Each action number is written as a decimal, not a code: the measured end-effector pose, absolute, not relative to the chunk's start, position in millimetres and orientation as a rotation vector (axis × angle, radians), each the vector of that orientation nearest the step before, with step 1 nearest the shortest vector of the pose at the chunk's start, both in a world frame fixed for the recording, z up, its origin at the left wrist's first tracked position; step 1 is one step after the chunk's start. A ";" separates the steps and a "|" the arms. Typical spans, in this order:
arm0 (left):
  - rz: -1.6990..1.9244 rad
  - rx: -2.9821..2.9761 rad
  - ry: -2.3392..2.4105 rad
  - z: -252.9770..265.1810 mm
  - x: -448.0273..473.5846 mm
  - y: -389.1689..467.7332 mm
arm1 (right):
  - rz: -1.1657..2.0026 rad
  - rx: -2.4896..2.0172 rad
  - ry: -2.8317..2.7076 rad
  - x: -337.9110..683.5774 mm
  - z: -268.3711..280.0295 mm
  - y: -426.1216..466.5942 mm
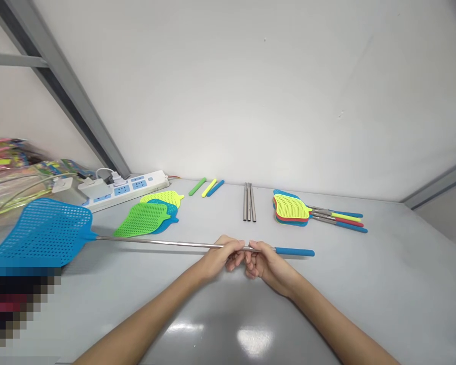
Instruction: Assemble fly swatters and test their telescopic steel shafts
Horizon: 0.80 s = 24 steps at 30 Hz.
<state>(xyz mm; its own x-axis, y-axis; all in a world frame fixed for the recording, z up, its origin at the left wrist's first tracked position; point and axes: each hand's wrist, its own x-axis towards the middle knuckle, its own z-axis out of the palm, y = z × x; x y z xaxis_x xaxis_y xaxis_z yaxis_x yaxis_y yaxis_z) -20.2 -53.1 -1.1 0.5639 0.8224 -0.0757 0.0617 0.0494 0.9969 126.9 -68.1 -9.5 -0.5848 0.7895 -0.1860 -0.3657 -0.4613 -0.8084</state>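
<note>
A blue fly swatter (140,240) with its metal shaft extended lies level across the view, its perforated head at the left and its blue handle at the right. My left hand (226,253) pinches the shaft near its middle. Close beside it, my right hand (264,261) grips the same shaft just left of the handle. Both hands are closed, thumbs on top, nearly touching each other. Beyond them, three metal tubes (249,203) lie side by side on the grey table (213,324).
At the right rests a stack of assembled fly swatters (292,208). Loose swatter heads (142,219) in green, blue and yellow lie at the left, with three coloured handles (215,187) behind. A power strip (131,188) with plugs and plastic-wrapped goods (11,167) sit at far left.
</note>
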 end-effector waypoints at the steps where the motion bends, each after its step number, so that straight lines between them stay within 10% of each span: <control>1: 0.684 1.420 0.820 -1.4 -20.3 -53.1 | 2.081 -0.732 -0.967 127.0 -9.6 -68.2; 24: 0.630 1.433 0.843 -4.5 -20.1 -51.9 | 2.034 -0.781 -0.955 127.7 -12.5 -67.6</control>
